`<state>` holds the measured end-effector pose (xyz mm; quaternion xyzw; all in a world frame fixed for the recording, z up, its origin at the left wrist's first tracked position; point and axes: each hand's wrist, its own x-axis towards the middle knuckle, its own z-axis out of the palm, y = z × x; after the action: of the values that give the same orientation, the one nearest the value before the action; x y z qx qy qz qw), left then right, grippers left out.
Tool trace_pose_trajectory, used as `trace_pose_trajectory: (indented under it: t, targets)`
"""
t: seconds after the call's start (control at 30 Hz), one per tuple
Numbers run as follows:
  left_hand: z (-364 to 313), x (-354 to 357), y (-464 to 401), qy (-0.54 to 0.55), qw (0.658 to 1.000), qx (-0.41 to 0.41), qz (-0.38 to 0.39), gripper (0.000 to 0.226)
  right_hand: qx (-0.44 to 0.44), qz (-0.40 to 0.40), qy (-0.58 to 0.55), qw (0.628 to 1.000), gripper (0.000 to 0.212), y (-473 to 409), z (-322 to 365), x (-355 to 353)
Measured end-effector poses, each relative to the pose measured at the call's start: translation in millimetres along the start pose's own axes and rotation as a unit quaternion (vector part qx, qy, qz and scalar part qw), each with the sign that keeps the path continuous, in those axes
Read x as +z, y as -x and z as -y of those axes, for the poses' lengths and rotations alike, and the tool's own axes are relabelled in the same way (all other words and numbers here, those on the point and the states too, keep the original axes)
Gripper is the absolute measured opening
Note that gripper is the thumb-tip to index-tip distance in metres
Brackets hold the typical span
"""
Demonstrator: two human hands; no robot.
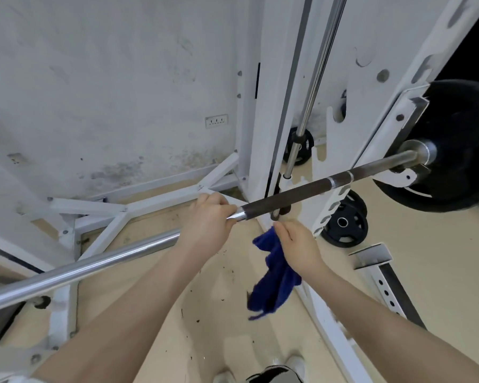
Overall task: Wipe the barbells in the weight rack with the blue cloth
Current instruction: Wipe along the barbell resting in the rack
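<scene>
Barbell (302, 190): shiny steel ends, dark knurled middle.

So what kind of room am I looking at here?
Most likely a gym's weights area: a barbell sits across a white weight rack with a black plate loaded on its end, and spare plates lie on the floor by a scuffed wall.

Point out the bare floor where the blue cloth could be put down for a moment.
Open floor lies right of the rack upright, between the small black plate and the loose white bracket. The floor between the forearms is bare but speckled with debris. Around the rack's white base braces it is crowded.
</scene>
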<state>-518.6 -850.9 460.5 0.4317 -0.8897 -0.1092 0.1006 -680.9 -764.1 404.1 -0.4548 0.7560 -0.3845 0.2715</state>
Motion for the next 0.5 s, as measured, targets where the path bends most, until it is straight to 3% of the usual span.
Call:
trace_pose_trajectory:
  t: [0.03,0.07,0.13,0.17,0.27,0.4,0.43,0.5]
  targets:
    - [-1,-1,-1,0.004,1.0,-0.002,0.005,0.026,0.155,-0.029,-0.162,0.974,0.031,0,-3,3]
    - [-2,-2,-2,0.006,1.0,-0.004,0.01,0.025,0.285,-0.056,-0.326,0.899,0.032,-2,-4,8]
    - [-2,-3,-4,0.008,1.0,-0.011,0.021,0.025,0.383,-0.076,-0.533,0.75,0.031,-8,1,22]
    - [-2,-3,-4,0.008,0.999,-0.017,0.027,0.024,0.377,-0.064,-0.575,0.724,0.031,-13,6,31]
    - [-4,-5,-4,0.006,0.999,-0.03,0.037,0.026,0.339,-0.031,-0.622,0.705,0.03,-18,35,64]
    - [-9,-6,-4,-0.01,0.999,-0.044,0.028,0.026,0.372,0.075,-0.628,0.68,0.029,-10,68,83]
    - [-10,-5,-4,-0.012,0.998,-0.049,0.027,0.027,0.368,0.064,-0.613,0.697,0.031,-10,70,83]
    - [-9,-4,-2,-0.013,0.998,-0.053,0.023,0.027,0.367,-0.063,-0.594,0.713,0.036,-20,57,74]
